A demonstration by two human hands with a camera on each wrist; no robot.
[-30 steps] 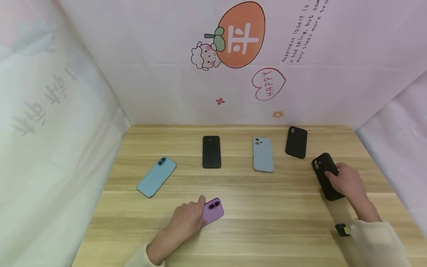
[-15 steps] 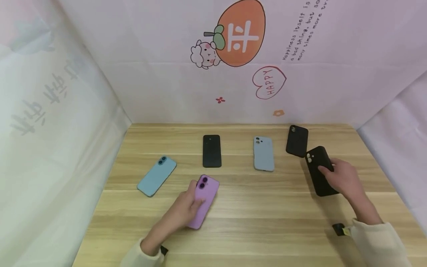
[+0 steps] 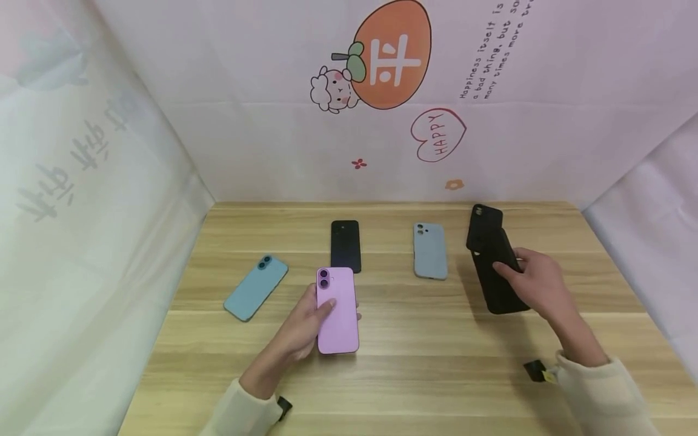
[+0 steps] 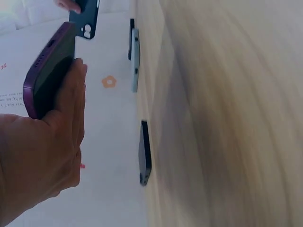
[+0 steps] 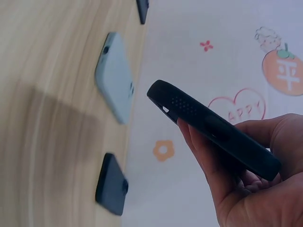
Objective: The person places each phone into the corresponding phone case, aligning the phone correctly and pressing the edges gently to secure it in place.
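Note:
In the head view my left hand grips a purple phone, thumb across its back and fingers round the far edge. Its camera end points away from me. My right hand holds a black phone case by its right side, tilted, thumb on its back. Light shows through the case's camera holes in the left wrist view. Both held things are above the table. The right wrist view shows the held case's bottom edge with rows of small holes. The held case partly covers another black phone case at the back.
On the wooden table lie a light blue phone at left, a black phone at back centre and a pale blue phone case right of it. White printed cloth stands along the back and sides.
My left hand has raised the purple phone and turned it upright, its camera end now facing away. My right hand has moved left with the black phone case.

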